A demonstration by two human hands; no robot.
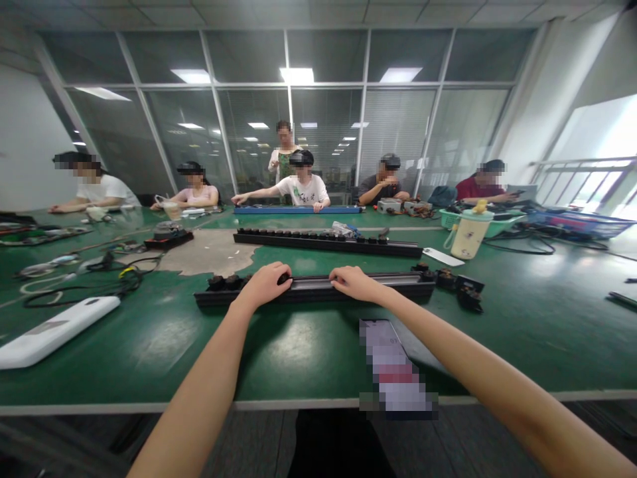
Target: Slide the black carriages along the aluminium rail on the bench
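A long black rail [383, 286] lies across the green table [149, 345] in front of me, with a few black socket modules [223, 282] seated at its left end. My left hand [266, 283] rests on the rail with fingers curled over a black module. My right hand [353, 282] lies on the rail a little to the right, fingers bent and pressing on its top edge. Loose black modules [460, 285] sit off the rail's right end.
A second black rail full of modules [328, 241] lies further back. A phone [395, 365] is near the table's front edge, a white box [52, 330] at left, cables [109, 275] beyond it, a cream jug [469, 234] at right. Several people sit along the far side.
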